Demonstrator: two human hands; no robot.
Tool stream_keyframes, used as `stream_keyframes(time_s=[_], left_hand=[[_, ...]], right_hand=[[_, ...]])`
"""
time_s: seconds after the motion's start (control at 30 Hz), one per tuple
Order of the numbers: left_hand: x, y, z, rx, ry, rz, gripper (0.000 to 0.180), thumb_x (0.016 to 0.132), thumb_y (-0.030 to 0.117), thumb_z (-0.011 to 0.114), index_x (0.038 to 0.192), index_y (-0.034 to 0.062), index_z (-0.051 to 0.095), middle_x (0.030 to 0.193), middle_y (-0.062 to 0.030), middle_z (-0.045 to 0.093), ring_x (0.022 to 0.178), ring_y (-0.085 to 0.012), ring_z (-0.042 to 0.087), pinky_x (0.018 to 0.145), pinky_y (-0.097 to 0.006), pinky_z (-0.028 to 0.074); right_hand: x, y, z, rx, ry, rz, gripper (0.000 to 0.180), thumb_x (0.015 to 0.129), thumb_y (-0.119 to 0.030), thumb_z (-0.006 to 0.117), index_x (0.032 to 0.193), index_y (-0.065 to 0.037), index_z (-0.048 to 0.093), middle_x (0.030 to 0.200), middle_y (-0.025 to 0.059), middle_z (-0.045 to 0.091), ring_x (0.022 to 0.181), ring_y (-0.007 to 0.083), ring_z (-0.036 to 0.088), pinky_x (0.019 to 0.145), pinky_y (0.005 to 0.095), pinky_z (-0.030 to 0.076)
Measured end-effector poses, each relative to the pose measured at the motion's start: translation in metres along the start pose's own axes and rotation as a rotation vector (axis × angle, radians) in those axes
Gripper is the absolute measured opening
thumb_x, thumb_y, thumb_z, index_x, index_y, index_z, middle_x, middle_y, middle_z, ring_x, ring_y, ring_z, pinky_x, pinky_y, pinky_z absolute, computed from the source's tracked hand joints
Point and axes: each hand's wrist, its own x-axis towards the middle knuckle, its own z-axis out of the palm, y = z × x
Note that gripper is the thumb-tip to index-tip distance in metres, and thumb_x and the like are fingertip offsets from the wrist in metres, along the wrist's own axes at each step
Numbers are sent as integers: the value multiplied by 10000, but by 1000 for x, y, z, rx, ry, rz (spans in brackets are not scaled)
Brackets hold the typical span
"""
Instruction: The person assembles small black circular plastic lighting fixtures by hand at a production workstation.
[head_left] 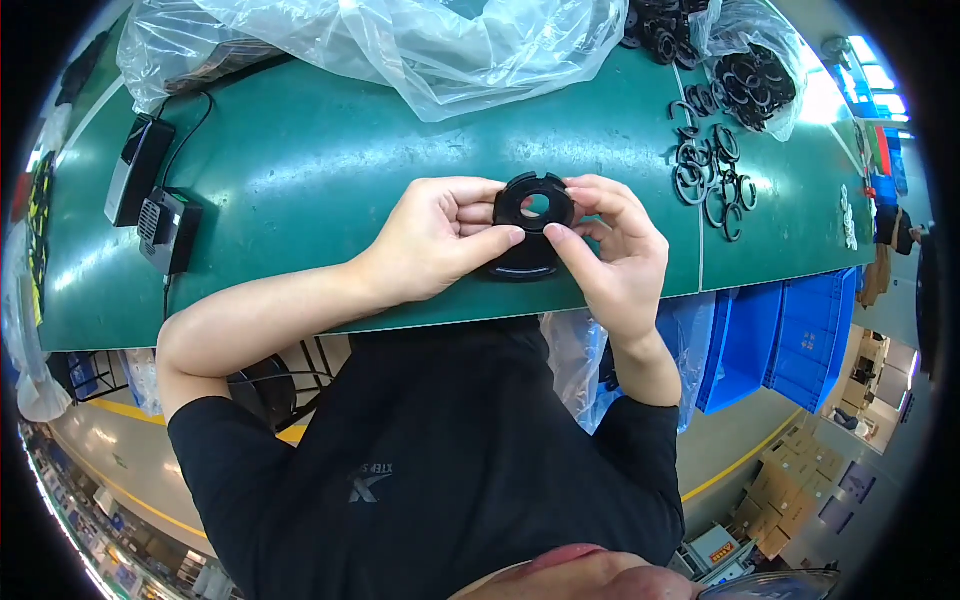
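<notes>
Gripping a black disc (533, 208), both hands hide its rim (partly).

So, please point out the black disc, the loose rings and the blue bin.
black disc (533, 207), head view, rim around its centre hole
loose rings (712, 175), head view, middle of the pile on the mat
blue bin (808, 335), head view, its side wall

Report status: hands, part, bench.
Left hand and right hand both gripping black round part above green bench. Loose black rings lie to the right, clear of hands.
</notes>
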Motion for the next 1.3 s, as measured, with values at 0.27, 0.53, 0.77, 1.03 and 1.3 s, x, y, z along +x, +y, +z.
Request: stream_keyframes(time_s=[0.27, 0.53, 0.77, 1.03, 1.3], left_hand=[[-1, 4, 0, -38, -7, 14, 334, 834, -11, 585, 1156, -61, 512, 1059, -103, 608, 956, -117, 576, 824, -237, 473], [-1, 4, -1, -4, -18, 6, 300, 837, -21, 577, 1130, -58, 527, 1035, -102, 614, 938, -115, 581, 809, -230, 478], [-2, 3, 0, 14, -53, 36, 303, 833, -24, 585, 1129, -60, 534, 1041, -105, 613, 939, -111, 579, 799, -230, 483], [-4, 0, 1, 35, -51, 35, 309, 828, -23, 594, 1130, -63, 542, 1040, -95, 609, 944, -102, 570, 795, -222, 476], [-4, 3, 2, 49, 9, 43, 286, 814, -17, 606, 1094, -60, 569, 964, -76, 632, 866, -81, 577, 729, -209, 483]], right_hand=[[-1, 2, -7, -88, 2, -44, 222, 688, 65, 695, 898, 38, 629, 1004, 136, 605, 821, 142, 604, 676, 225, 499], [4, 2, -9, -56, -77, 53, 174, 682, 41, 716, 828, 41, 620, 926, 121, 623, 773, 139, 610, 643, 233, 508], [-1, -7, -10, -381, -141, -242, 209, 636, 81, 718, 774, 27, 571, 861, 146, 626, 745, 190, 609, 658, 272, 491], [-1, -5, -7, -431, -101, -343, 196, 646, 47, 732, 773, 15, 587, 844, 134, 618, 652, 185, 615, 569, 252, 496], [-7, 9, 1, -93, 4, -129, 392, 693, 46, 719, 1041, 24, 540, 863, 114, 626, 713, 123, 614, 619, 229, 512]])
